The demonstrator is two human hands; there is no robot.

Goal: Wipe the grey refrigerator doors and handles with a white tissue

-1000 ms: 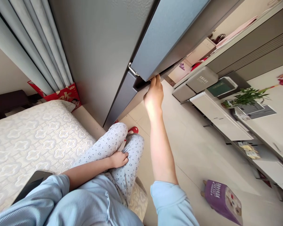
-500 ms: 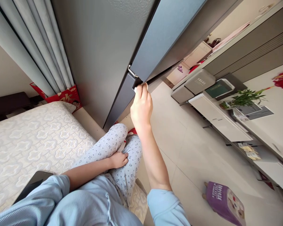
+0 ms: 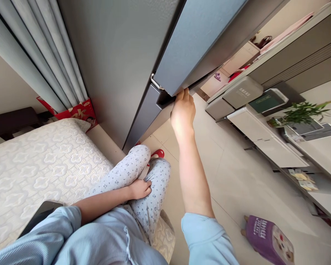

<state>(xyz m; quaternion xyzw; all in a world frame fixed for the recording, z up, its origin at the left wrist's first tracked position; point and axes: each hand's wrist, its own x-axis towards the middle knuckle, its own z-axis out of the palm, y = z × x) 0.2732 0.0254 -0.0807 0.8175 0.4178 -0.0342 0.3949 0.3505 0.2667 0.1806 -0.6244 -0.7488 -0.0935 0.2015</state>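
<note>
A tall grey refrigerator (image 3: 121,55) stands right beside the bed, its upper door (image 3: 198,36) a lighter blue-grey. My right hand (image 3: 182,113) reaches up to the bottom edge of that upper door, fingers curled under it in the recess above the lower door (image 3: 145,114). A metal hinge (image 3: 156,82) sits just left of the fingertips. My left hand (image 3: 139,188) rests on my knee, fingers loosely curled on the flowered trousers (image 3: 135,173), holding nothing.
A quilted mattress (image 3: 38,165) lies at left with a dark phone (image 3: 38,215) near my arm. Grey curtains (image 3: 38,48) and a red box (image 3: 77,110) stand behind. A purple bag (image 3: 267,239) lies on the tiled floor; low white cabinets (image 3: 267,140) and a plant (image 3: 300,112) line the right.
Half a second ago my right hand was lower and left, at the hinge corner; it has moved right and up, back under the upper door's edge. My left hand stays put.
</note>
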